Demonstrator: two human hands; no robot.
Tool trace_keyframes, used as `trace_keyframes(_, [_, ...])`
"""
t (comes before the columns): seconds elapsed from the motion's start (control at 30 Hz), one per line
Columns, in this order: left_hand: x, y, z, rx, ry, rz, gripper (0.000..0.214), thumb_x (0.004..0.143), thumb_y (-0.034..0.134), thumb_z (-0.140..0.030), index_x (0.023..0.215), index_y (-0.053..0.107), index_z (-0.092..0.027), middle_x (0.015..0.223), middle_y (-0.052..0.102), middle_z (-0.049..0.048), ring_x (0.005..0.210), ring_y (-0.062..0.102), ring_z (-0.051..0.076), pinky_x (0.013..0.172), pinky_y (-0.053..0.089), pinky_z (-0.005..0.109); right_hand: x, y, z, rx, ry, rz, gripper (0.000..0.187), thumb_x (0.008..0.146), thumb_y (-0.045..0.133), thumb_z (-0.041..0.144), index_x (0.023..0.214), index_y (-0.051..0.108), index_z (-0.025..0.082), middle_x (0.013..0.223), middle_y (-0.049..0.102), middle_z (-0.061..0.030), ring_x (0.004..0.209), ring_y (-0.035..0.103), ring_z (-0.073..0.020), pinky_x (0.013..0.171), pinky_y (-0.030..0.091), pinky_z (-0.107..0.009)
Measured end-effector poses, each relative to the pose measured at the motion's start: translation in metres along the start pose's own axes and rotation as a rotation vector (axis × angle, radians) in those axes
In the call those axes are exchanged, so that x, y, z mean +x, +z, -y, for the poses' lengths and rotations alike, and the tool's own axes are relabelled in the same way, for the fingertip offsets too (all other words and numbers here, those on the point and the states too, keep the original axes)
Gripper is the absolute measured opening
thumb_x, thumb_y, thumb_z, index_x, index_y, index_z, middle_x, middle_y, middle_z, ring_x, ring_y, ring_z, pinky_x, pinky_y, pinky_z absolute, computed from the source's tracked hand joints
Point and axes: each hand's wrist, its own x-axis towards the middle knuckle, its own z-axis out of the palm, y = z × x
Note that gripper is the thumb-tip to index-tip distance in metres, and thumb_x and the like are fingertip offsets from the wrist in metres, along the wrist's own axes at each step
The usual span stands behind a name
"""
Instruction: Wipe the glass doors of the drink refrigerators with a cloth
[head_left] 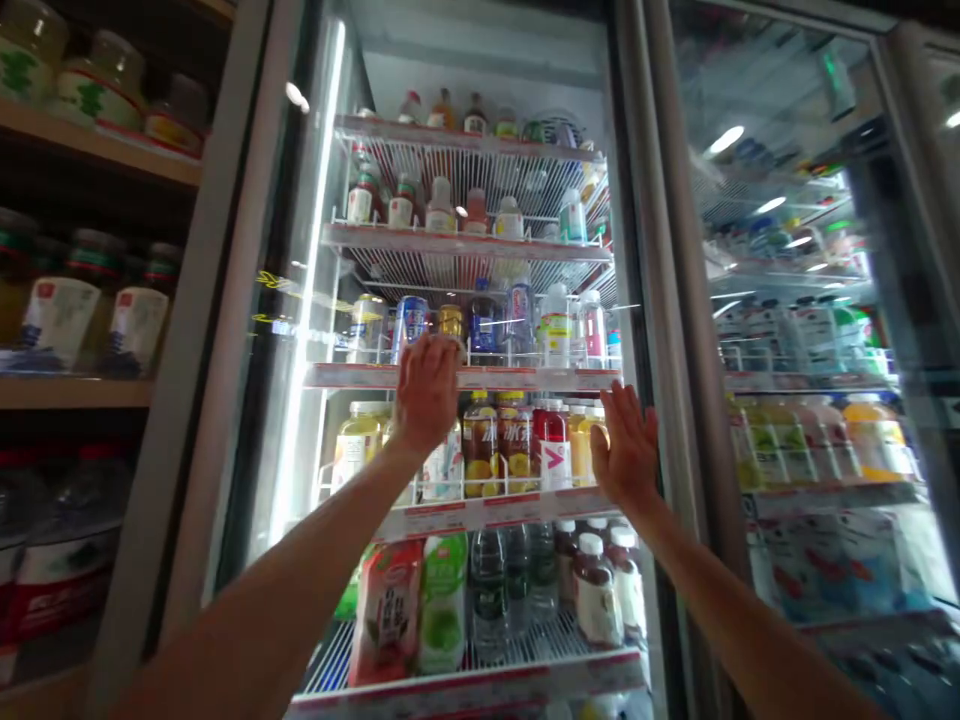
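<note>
A tall drinks fridge stands in front of me, its white wire shelves full of bottles and cans. My left hand reaches up to the third shelf, fingers together and raised against a can there; whether it grips the can I cannot tell. My right hand is spread flat, fingers apart, against the right door frame at the level of the juice bottles. It holds nothing.
A second fridge with a shut glass door stands to the right. Wooden shelves with jars and large bottles fill the left. Lower fridge shelves hold a red pouch, a green bottle and water bottles.
</note>
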Motion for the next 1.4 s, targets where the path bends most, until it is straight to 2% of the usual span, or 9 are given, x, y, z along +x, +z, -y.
trace_keyframes(0.17, [-0.004,0.019,-0.062,-0.096,0.388,0.125,0.039,0.089,0.040,-0.018,0.127,0.048,-0.015,0.135,0.050,0.0079,0.132,0.037,0.024,0.109,0.033,0.044,0.002,-0.009,-0.018,-0.047,0.010,0.031,0.052,0.093,0.034,0.028,0.144,0.026,0.021,0.145,0.039,-0.0115,0.138,0.027,-0.0232,0.111,0.018,-0.051])
trace_keyframes(0.37, [0.018,0.037,-0.095,-0.073,0.118,0.019,0.040,0.090,0.036,-0.017,0.127,0.049,-0.012,0.137,0.048,0.0115,0.132,0.036,0.028,0.108,0.034,0.047,0.001,-0.023,-0.048,-0.100,0.037,0.021,0.052,0.093,0.033,0.027,0.144,0.026,0.021,0.145,0.040,-0.0127,0.138,0.028,-0.0235,0.111,0.019,-0.052])
trace_keyframes(0.53, [-0.006,0.046,-0.160,-0.184,0.559,0.231,0.039,0.089,0.038,-0.016,0.126,0.051,-0.016,0.137,0.050,0.0035,0.131,0.039,0.024,0.111,0.031,0.041,-0.002,-0.031,-0.057,-0.105,0.028,0.032,0.052,0.093,0.033,0.027,0.144,0.028,0.019,0.144,0.040,-0.0141,0.139,0.027,-0.0239,0.110,0.020,-0.052])
trace_keyframes(0.63, [-0.015,0.045,-0.173,-0.246,0.704,0.305,0.039,0.089,0.038,-0.018,0.126,0.051,-0.020,0.138,0.049,0.0010,0.131,0.038,0.021,0.112,0.029,0.038,-0.004,-0.037,-0.062,-0.115,0.018,0.035,0.051,0.093,0.033,0.026,0.143,0.028,0.019,0.144,0.040,-0.0146,0.138,0.027,-0.0235,0.110,0.021,-0.052])
trace_keyframes(0.8, [-0.002,0.047,-0.163,-0.141,0.258,0.228,0.045,0.087,0.037,-0.012,0.132,0.043,-0.012,0.143,0.041,0.0114,0.136,0.030,0.026,0.111,0.029,0.045,-0.008,-0.042,-0.068,-0.112,0.029,0.037,0.051,0.093,0.032,0.026,0.143,0.028,0.020,0.145,0.039,-0.0141,0.139,0.027,-0.0232,0.110,0.021,-0.053])
trace_keyframes(0.97, [-0.014,0.043,-0.156,-0.194,0.518,0.223,0.044,0.086,0.040,-0.013,0.129,0.047,-0.017,0.137,0.049,0.0052,0.131,0.038,0.023,0.110,0.032,0.041,-0.014,-0.035,-0.057,-0.103,0.030,0.082,0.051,0.093,0.032,0.025,0.143,0.028,0.019,0.144,0.040,-0.0139,0.139,0.026,-0.0234,0.110,0.021,-0.053])
trace_keyframes(1.17, [-0.010,0.032,-0.102,-0.109,0.129,0.087,0.042,0.089,0.039,-0.016,0.130,0.047,-0.012,0.137,0.047,0.0130,0.133,0.034,0.027,0.110,0.030,0.047,-0.013,-0.023,-0.031,-0.051,0.011,0.079,0.050,0.093,0.032,0.027,0.143,0.027,0.021,0.144,0.041,-0.0131,0.139,0.026,-0.0225,0.110,0.023,-0.052])
trace_keyframes(1.33, [-0.023,0.015,-0.060,-0.104,0.311,0.116,0.040,0.089,0.040,-0.016,0.127,0.049,-0.015,0.134,0.052,0.0075,0.131,0.038,0.024,0.109,0.033,0.043,0.001,-0.002,0.006,0.016,-0.014,0.036,0.050,0.093,0.033,0.026,0.143,0.028,0.021,0.143,0.042,-0.0121,0.138,0.028,-0.0211,0.110,0.023,-0.049])
trace_keyframes(1.4, [-0.026,0.004,-0.028,-0.061,0.184,0.073,0.040,0.090,0.038,-0.019,0.128,0.049,-0.015,0.134,0.052,0.0093,0.131,0.038,0.026,0.108,0.033,0.045,0.005,0.004,0.017,0.039,-0.017,0.018,0.050,0.093,0.035,0.025,0.143,0.028,0.022,0.143,0.042,-0.0113,0.138,0.029,-0.0209,0.111,0.022,-0.048])
